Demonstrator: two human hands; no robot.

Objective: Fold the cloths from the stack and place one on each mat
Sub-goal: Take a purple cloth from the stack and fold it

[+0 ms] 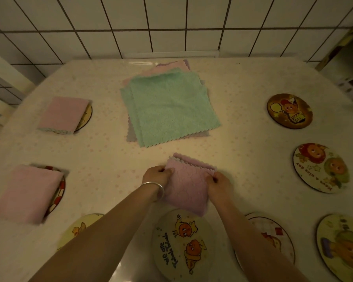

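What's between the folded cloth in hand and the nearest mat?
Nothing visible. Both hands, left and right, grip the cloth, whose near edge already overlaps the bare mat just below it.

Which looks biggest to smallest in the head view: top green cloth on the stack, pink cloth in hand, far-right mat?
1. Top green cloth, clearly largest.
2. Pink cloth, held by the left hand and right hand.
3. Far-right mat, though close to the pink cloth; wide-angle distortion makes that unsure.
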